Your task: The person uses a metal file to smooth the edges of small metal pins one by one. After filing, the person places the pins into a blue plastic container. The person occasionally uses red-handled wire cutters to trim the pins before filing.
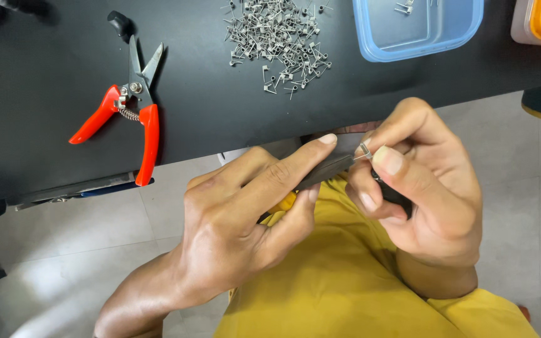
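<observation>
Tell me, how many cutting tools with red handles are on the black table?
1: the red-handled snips lie on the black table, left of the pile of small metal pieces. Others could be out of view.

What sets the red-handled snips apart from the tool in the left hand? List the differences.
The red-handled snips lie untouched on the black table, blades slightly open; the pliers are gripped in the left hand over the lap.
The snips' grips are red; the pliers show yellow at the handle.
The snips' blades hold nothing; the pliers' tip meets a small wire piece pinched by the right hand.
Both are metal hand tools.
</observation>
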